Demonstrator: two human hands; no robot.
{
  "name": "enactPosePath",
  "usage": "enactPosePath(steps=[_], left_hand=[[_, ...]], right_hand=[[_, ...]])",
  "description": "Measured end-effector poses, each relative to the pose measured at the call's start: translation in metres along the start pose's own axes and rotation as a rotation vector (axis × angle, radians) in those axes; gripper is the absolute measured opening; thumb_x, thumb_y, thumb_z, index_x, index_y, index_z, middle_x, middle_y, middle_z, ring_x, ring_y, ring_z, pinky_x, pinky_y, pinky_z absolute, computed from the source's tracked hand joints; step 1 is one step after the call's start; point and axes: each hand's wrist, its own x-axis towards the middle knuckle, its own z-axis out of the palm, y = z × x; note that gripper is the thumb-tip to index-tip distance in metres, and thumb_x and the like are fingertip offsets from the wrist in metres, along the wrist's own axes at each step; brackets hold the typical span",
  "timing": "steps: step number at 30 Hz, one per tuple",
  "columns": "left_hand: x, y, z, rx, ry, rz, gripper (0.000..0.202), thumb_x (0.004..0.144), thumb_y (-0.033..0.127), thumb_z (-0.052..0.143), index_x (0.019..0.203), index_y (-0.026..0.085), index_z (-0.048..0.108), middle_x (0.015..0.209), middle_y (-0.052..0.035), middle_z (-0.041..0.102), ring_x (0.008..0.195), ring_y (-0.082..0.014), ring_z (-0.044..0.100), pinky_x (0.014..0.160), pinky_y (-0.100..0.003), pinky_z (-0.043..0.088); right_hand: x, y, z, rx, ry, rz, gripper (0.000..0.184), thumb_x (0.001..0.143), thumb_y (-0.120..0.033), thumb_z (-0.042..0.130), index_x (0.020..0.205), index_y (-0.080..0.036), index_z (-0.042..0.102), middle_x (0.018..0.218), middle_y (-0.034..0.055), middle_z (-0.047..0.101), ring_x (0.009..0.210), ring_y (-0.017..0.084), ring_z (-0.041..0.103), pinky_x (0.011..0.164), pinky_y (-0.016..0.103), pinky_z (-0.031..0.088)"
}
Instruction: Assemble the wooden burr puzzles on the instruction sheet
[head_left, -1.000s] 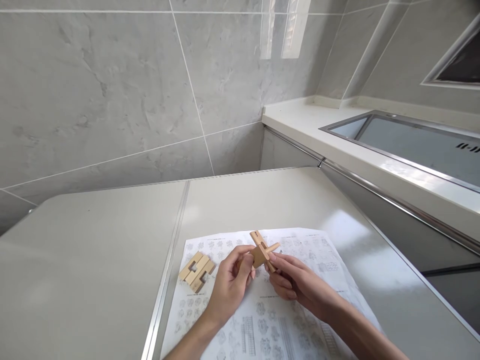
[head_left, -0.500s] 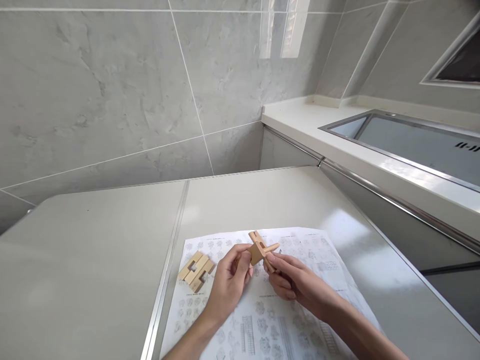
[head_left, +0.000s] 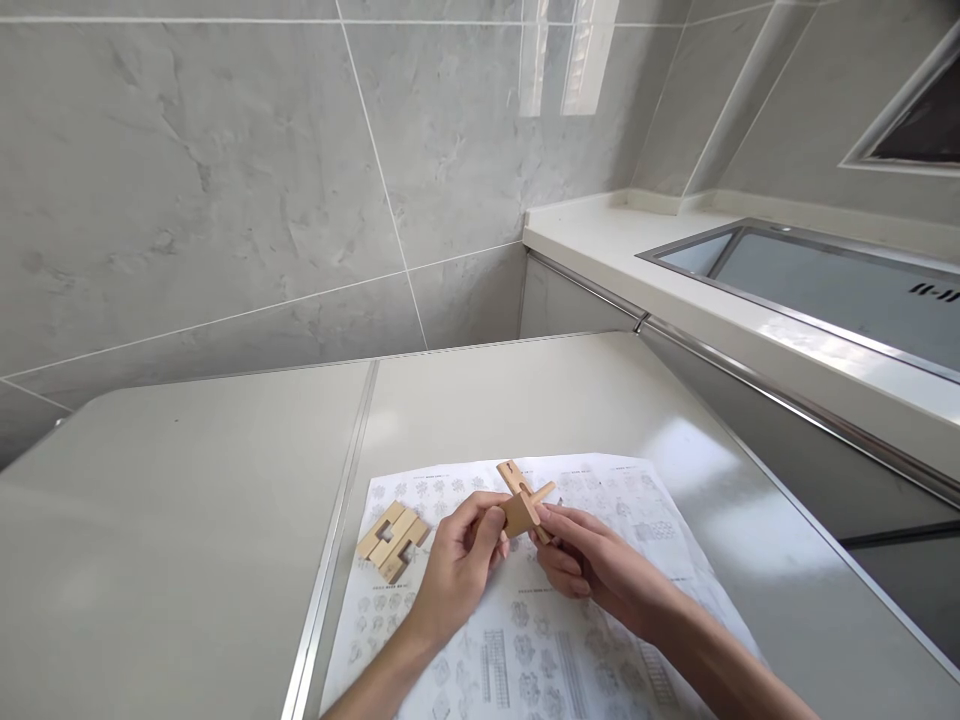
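Note:
Both hands hold a small cross of interlocked wooden puzzle pieces (head_left: pixel 522 502) just above a printed instruction sheet (head_left: pixel 525 640). My left hand (head_left: pixel 459 568) pinches its left side with thumb and fingers closed. My right hand (head_left: pixel 592 565) grips its right side with curled fingers. A second cluster of notched wooden pieces (head_left: pixel 393 541) lies flat on the sheet's left edge, a short way left of my left hand and untouched.
The sheet lies on a pale grey worktop (head_left: pixel 187 520) with a metal seam (head_left: pixel 337 550) running front to back. A grey tiled wall (head_left: pixel 225 180) stands behind. To the right, across a gap, a white counter (head_left: pixel 600 240) holds a steel sink (head_left: pixel 825 280).
The wooden cross has been turned slightly between my fingers and stays in the same place. The loose pieces on the sheet have not moved.

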Motion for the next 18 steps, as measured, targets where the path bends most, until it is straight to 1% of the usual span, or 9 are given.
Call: enactPosePath(steps=[4,9,14,18], left_hand=[[0.0005,0.0006,0.0021,-0.021,0.014,0.016,0.044,0.106,0.060,0.054,0.106,0.020,0.072,0.064,0.0049,0.050,0.056,-0.0094,0.040,0.052,-0.022,0.033],[0.0012,0.0010,0.0042,-0.061,0.009,0.013,0.041,0.106,0.059,0.054,0.104,0.021,0.069,0.059,0.0079,0.046,0.046,-0.0064,0.033,0.045,-0.018,0.029],[-0.0004,-0.0018,0.0042,-0.068,0.008,-0.004,0.040,0.105,0.060,0.055,0.107,0.021,0.067,0.059,0.0074,0.053,0.040,-0.0044,0.034,0.039,-0.016,0.028],[-0.0012,-0.0035,0.0040,-0.063,0.021,0.004,0.042,0.105,0.061,0.056,0.107,0.020,0.066,0.058,0.0068,0.057,0.035,-0.0033,0.035,0.037,-0.015,0.029]], right_hand=[[0.0001,-0.0006,0.0015,-0.016,0.001,-0.004,0.044,0.103,-0.060,0.064,0.087,-0.020,0.055,0.063,-0.0083,0.034,0.054,0.009,0.026,0.055,0.029,0.017],[-0.0007,-0.0003,0.0026,-0.044,0.005,-0.013,0.044,0.103,-0.060,0.063,0.087,-0.020,0.054,0.063,-0.0082,0.034,0.054,0.009,0.025,0.054,0.029,0.017],[-0.0005,0.0007,0.0016,-0.060,-0.001,-0.018,0.044,0.104,-0.060,0.061,0.088,-0.020,0.055,0.063,-0.0082,0.035,0.054,0.009,0.026,0.054,0.029,0.017],[0.0002,0.0015,0.0003,-0.059,-0.010,-0.022,0.045,0.103,-0.062,0.063,0.088,-0.020,0.055,0.063,-0.0085,0.034,0.054,0.009,0.025,0.054,0.028,0.017]])
